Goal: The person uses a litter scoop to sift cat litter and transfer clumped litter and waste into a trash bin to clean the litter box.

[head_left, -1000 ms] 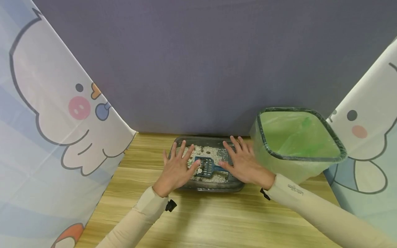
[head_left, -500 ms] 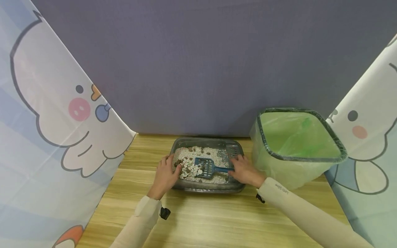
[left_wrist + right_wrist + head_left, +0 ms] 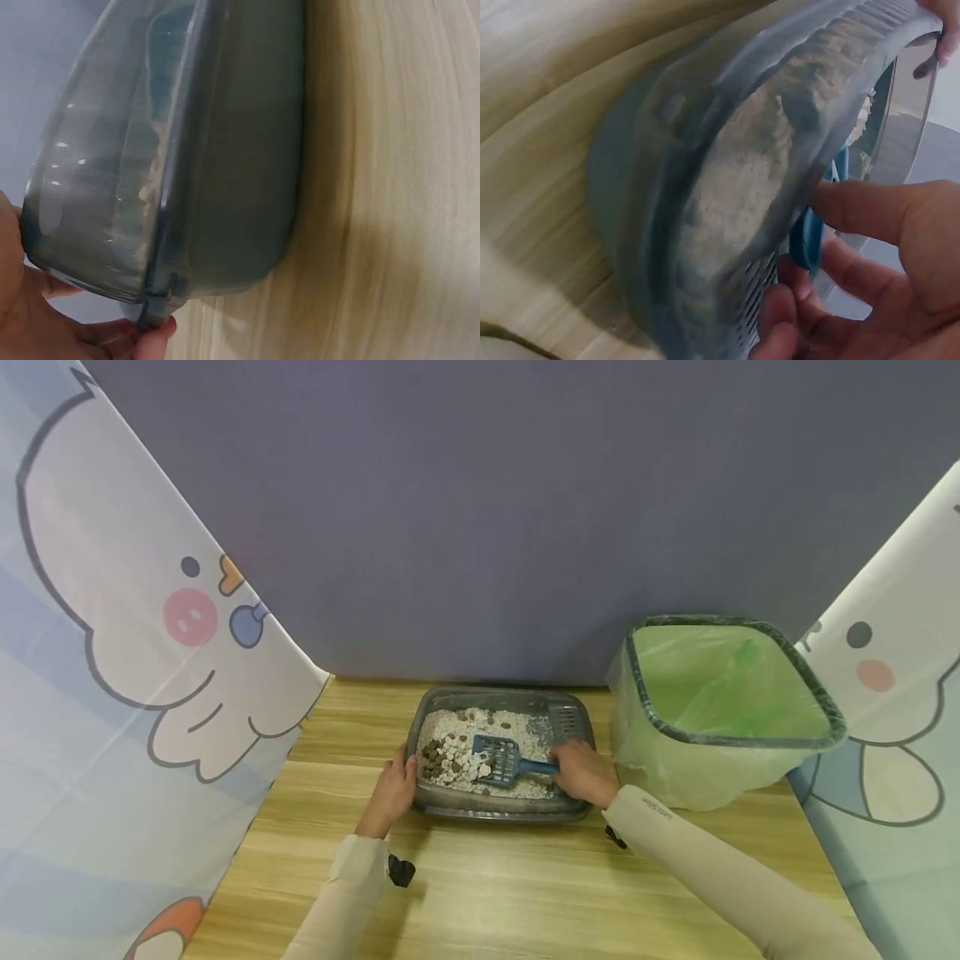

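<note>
A grey translucent litter box sits on the wooden table, filled with pale litter. Brown and whitish clumps are gathered in its left part. On the litter lies a blue slotted litter scoop, its handle pointing right. My left hand grips the box's left end; in the left wrist view its thumb and fingers hold the lip of the rim. My right hand reaches over the box's right side. In the right wrist view its thumb and fingers pinch the scoop's handle end.
To the right of the box stands a bin lined with a pale green bag, its dark rim around the opening. A grey curtain closes off the back. Cartoon-printed cloths hang left and right. Bare wooden tabletop stretches in front.
Both hands came down from being spread over the box. The left moved out to the left end and took the rim; the right lowered onto the scoop's handle and took hold.
</note>
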Available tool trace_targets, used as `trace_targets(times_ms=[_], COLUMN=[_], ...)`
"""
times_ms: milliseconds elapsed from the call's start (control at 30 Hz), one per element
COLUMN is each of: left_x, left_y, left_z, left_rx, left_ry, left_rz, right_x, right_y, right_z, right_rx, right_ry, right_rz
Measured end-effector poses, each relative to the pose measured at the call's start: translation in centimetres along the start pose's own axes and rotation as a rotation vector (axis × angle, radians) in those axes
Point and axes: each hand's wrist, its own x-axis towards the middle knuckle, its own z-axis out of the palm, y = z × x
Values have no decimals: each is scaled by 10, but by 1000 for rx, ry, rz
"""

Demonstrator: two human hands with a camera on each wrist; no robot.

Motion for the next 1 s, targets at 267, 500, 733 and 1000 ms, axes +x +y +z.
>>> trace_targets(times_ms=[267, 500, 733, 1000], left_x=[2, 3, 3, 3], left_y=[-1, -1, -2, 0], left_z=[8, 7, 6, 6], left_rx=[16, 30, 41, 37], left_ry=[53, 88, 92, 83], left_rz=[37, 71, 68, 59], right_x=[-4, -20, -24, -24], right_y=[-23, -35, -28, -22], right_z=[-13, -37, -40, -33], right_rx=[115, 135, 131, -61], right_ry=[102, 304, 264, -72], right_rz=[-14, -117, -126, -78])
